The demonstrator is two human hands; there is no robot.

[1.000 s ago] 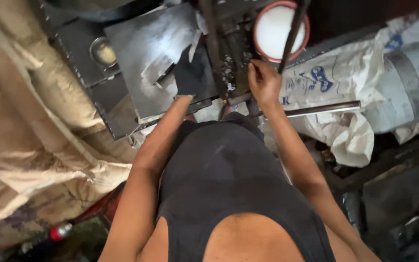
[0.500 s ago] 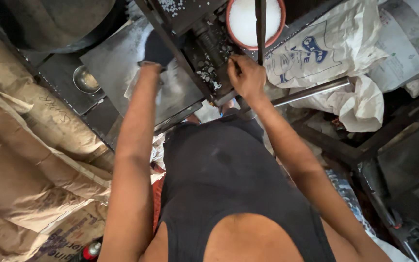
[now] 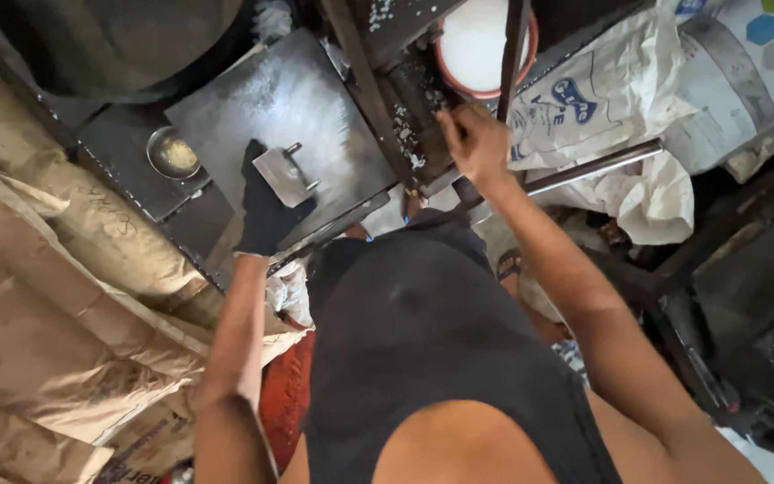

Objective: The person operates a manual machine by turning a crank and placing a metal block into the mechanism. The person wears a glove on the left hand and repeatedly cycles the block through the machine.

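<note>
small metal block (image 3: 281, 174) | grey, flat, with a thin handle | held over steel plate (image 3: 315, 108) | grain-strewn machine frame (image 3: 409, 99) | dark, slanted

The white bowl (image 3: 481, 45) at the far side is cut by the top edge and crossed by a dark bar (image 3: 512, 54). The right hand (image 3: 477, 143) hides whatever its fingers touch, perhaps crumbs. The printed sack (image 3: 745, 63) runs off the right edge. The person's lower body leaves the near edge.
</note>
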